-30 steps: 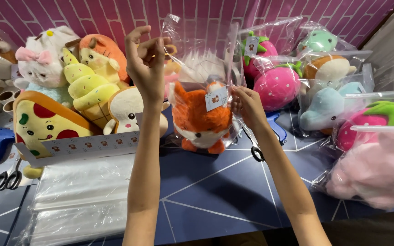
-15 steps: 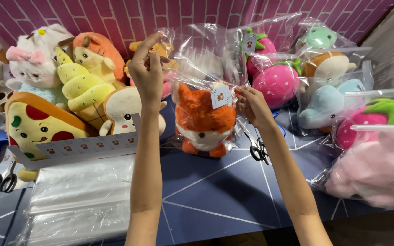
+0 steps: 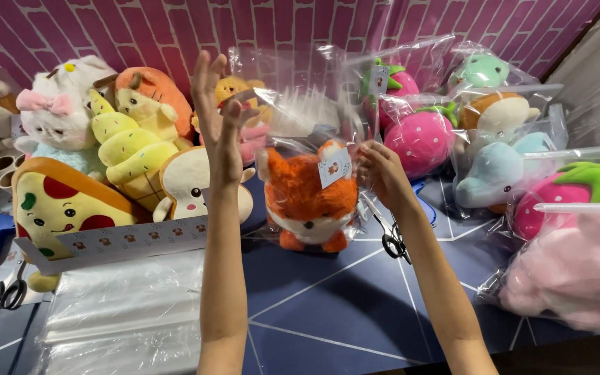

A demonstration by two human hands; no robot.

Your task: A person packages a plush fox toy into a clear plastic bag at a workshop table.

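One orange fox plush [image 3: 308, 198] already sits inside your clear bag [image 3: 293, 114] mid-table; your right hand [image 3: 382, 173] pinches its edge, your left hand [image 3: 218, 118] is spread. The mouth looks unsealed.

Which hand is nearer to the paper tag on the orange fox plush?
Right. The right hand is beside the tag, fingertips just off its right edge, against the clear bag. The left hand is raised further away, up and left of the fox plush.
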